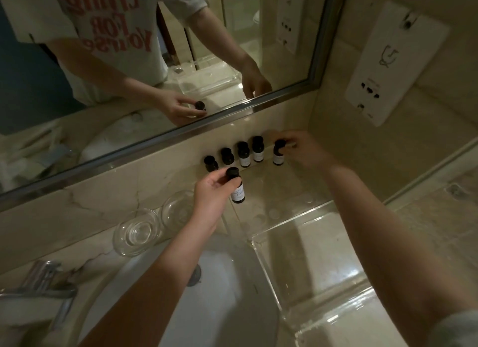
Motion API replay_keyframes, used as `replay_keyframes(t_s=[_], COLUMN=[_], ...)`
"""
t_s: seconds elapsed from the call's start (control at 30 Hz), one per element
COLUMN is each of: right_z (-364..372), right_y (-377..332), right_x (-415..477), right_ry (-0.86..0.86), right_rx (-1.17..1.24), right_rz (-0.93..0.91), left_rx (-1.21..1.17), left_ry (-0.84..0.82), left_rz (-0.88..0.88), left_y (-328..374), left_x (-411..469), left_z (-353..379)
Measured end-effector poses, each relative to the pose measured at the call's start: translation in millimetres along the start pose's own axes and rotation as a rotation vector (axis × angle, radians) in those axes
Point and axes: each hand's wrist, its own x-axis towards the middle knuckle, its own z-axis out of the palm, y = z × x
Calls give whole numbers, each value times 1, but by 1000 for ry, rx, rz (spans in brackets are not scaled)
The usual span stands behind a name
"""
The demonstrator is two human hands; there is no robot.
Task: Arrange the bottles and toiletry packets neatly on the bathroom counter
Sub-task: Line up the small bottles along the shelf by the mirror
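Light is low, and the labels on all the bottles are too small and blurred to read. The left hand (pixel 212 199) grips the front bottle (pixel 238 193) round its neck, fingers and thumb curled just below the black cap, so the shoulder is covered. I cannot tell whether its base touches the counter (pixel 85 256). The right hand (pixel 305 150) pinches the cap of the end bottle (pixel 278 156), its fingertips mostly hidden behind it. That bottle stands upright, slightly apart from the row of four bottles (pixel 244 155) set against the veined marble backsplash. All six are small dark cylinders with round black caps, several with pale labels. Two shallow clear glass dishes (pixel 137 231) sit just left of the left hand. A thick-walled, glossy clear plastic tray (pixel 267 274) is cut off at lower right. The white sink (pixel 214 308) is partly behind the forearms, and the chrome tap (pixel 49 274) is cut off at left.
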Motion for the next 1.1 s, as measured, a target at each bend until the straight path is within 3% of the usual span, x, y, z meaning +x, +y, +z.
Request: replay_keyframes(t_s=[0.13,0.27,0.43,0.6,0.83,1.1], right_z=[0,1,-9,-10,1,8], right_y=[-2,2,3,9,5,-5], right_x=[0,1,1,5,15,20], right_ry=[118,127,158,-12,96,117], right_rx=[-239,-402,-222,-143,-244,-155], right_rz=[-36,-18,68,36,0,-25], left_rx=[2,5,0,0,8,8], left_ry=[-3,-10,-11,-7,-5,-1], left_rz=[5,8,8,16,14,53], left_y=[2,4,5,3,1,2], left_x=[-4,-7,-7,-4,0,3], left_z=[-1,-1,-1,-3,-6,-7])
